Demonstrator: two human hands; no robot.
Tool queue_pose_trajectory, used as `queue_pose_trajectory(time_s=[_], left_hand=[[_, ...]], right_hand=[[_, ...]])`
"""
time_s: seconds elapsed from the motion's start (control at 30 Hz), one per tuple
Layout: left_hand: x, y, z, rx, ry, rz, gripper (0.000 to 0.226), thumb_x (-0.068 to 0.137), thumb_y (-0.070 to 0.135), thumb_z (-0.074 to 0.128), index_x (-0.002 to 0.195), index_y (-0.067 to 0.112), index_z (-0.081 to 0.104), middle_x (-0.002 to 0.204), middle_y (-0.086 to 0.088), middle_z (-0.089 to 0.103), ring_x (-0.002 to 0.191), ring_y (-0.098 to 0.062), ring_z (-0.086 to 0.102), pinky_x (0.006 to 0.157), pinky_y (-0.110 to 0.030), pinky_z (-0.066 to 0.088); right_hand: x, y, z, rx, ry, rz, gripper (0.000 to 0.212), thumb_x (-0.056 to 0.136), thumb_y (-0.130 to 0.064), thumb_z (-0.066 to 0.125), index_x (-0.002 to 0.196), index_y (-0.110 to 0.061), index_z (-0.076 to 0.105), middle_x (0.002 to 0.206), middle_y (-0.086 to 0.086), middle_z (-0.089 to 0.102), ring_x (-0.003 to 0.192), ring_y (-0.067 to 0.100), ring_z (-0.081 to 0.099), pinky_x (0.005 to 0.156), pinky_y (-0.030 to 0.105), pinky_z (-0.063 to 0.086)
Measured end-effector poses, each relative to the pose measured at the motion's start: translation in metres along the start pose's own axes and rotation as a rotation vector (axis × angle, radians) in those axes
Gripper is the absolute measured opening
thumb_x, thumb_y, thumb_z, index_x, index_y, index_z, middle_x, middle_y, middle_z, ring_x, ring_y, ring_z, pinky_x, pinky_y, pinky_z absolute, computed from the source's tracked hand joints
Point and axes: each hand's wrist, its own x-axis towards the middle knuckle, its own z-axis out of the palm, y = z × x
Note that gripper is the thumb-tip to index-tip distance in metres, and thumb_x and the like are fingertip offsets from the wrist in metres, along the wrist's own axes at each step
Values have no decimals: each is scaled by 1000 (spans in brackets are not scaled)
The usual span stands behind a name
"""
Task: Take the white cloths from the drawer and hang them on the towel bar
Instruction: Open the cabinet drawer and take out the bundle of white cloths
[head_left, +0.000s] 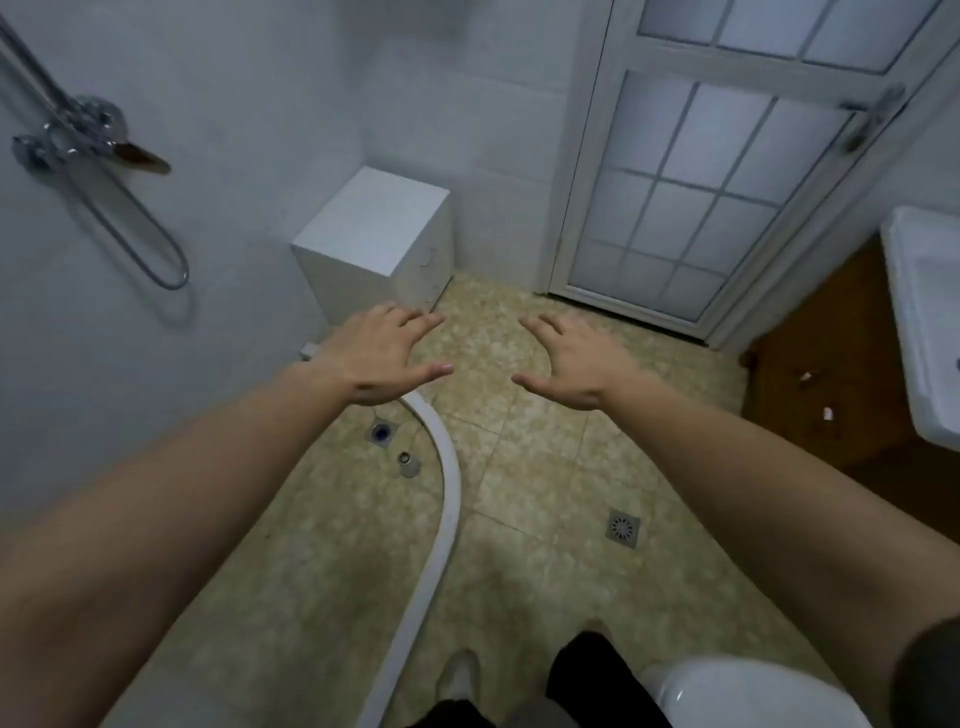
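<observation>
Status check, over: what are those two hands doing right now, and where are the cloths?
Left hand and right hand open, empty, held out over the floor. White drawer cabinet ahead in the corner, drawers shut; no cloths visible. Path clear, over.

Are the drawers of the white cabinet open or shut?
Shut: the white cabinet shows flat drawer fronts, none pulled out. Both hands hover empty before it.

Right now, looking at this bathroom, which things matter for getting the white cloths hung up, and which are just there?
Belongs to the job:
white drawer cabinet, drawers shut
left hand, open and empty
right hand, open and empty
No cloths or towel bar in view.

Just there:
shower mixer and hose
floor drain
glazed door
toilet
basin
</observation>
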Motion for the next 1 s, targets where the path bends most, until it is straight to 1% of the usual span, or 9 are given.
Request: queue_pose_trajectory(time_s=[0.2, 0.3, 0.4, 0.5, 0.63, 0.8, 0.9, 1.0], left_hand=[[64, -4, 7, 30, -25, -47, 86, 84, 81, 20, 153, 31, 24, 151, -5, 40, 137, -26, 35, 110, -44, 35], [115, -3, 5, 39, -35, -100, 87, 83, 82, 19, 153, 30, 24, 152, -5, 39, 139, -26, 33, 110, -44, 33], [174, 7, 1, -5, -42, -191, 87, 83, 81, 19, 153, 30, 23, 154, -6, 36, 141, -27, 30, 113, -45, 30], [227, 24, -7, -4, -83, -214, 86, 84, 81, 20, 154, 30, 22, 155, -6, 35, 141, -27, 29, 113, -46, 30], [287, 30, -28, -17, -26, -259, 88, 82, 83, 19, 153, 30, 25, 154, -5, 37, 140, -26, 30, 113, -44, 29], [345, 2, -40, -37, -20, -342, 90, 82, 84, 17, 152, 29, 25, 153, -5, 37, 141, -26, 30, 113, -47, 31], [375, -26, -35, -44, -43, -364, 89, 82, 84, 18, 153, 30, 24, 154, -5, 37, 141, -25, 29, 114, -46, 29], [405, -64, -24, -57, -75, -408, 92, 80, 86, 15, 153, 31, 23, 155, -4, 36, 142, -24, 29, 114, -46, 30]], right_hand=[[54, 56, 0, -1, -31, -28, 89, 85, -78, 38, 157, -30, 16, 161, 7, 29, 146, 30, 30, 116, 47, 29], [93, 98, -3, -15, -43, -63, 89, 84, -77, 39, 157, -30, 17, 160, 8, 30, 145, 30, 30, 116, 46, 29], [137, 148, -14, -17, -48, -96, 89, 86, -75, 41, 157, -28, 18, 160, 8, 30, 146, 29, 29, 115, 46, 28], [180, 195, -30, -35, -79, -163, 88, 86, -74, 42, 157, -27, 17, 159, 10, 31, 145, 30, 31, 115, 47, 30], [237, 242, -56, -75, -82, -224, 89, 86, -75, 41, 156, -28, 17, 160, 10, 29, 145, 30, 31, 114, 50, 31], [309, 268, -73, -70, -87, -287, 88, 86, -76, 40, 156, -27, 18, 159, 10, 31, 142, 32, 35, 113, 50, 33], [357, 268, -70, -64, -101, -334, 89, 85, -76, 39, 156, -27, 17, 159, 11, 31, 142, 31, 34, 113, 50, 32], [408, 262, -65, -62, -129, -367, 90, 85, -76, 39, 157, -27, 15, 160, 11, 28, 145, 31, 31, 115, 51, 29]])
